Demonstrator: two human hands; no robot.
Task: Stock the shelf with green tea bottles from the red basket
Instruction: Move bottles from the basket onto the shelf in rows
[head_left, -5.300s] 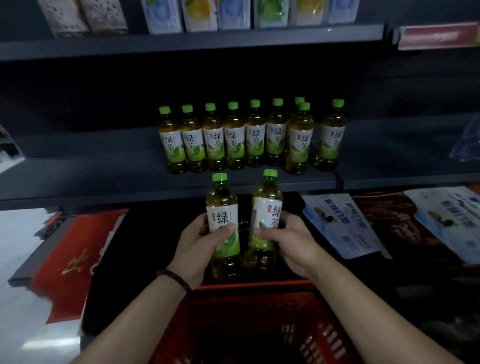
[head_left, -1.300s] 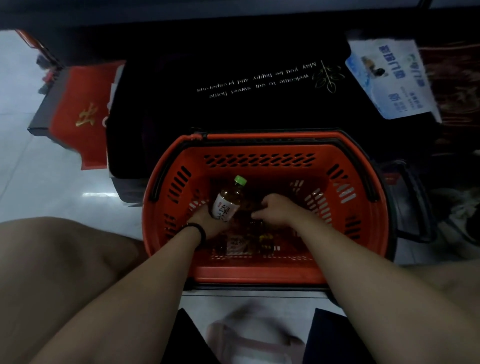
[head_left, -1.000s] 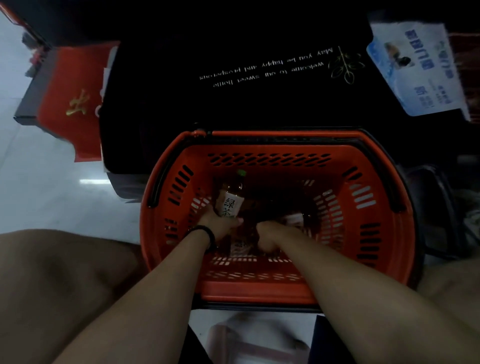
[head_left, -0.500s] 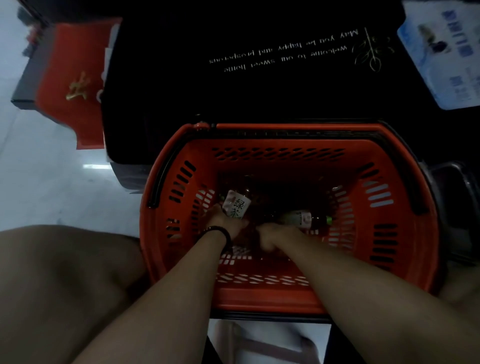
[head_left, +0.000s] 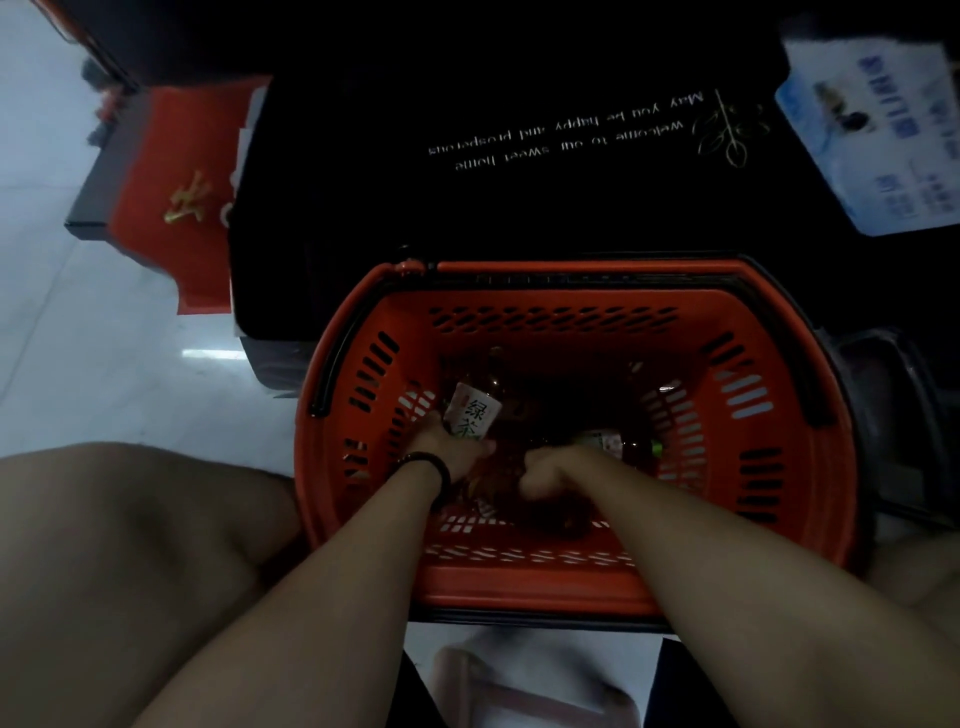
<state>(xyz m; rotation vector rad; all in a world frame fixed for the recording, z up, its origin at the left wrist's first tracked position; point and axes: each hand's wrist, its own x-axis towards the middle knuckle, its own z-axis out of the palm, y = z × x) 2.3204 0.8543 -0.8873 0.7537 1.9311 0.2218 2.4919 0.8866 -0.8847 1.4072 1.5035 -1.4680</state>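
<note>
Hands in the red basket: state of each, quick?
Left hand: fingers gripping a green tea bottle in the red basket.
Right hand: fingers curled low in the basket; cannot tell whether it holds anything.

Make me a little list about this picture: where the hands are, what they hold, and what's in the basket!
left hand: grips a green tea bottle by its label
right hand: fingers curled; too dark to tell what it holds
where: both reach down inside the red basket
second bottle: lying on its side, just right of the right hand
behind basket: black mat with writing
</note>
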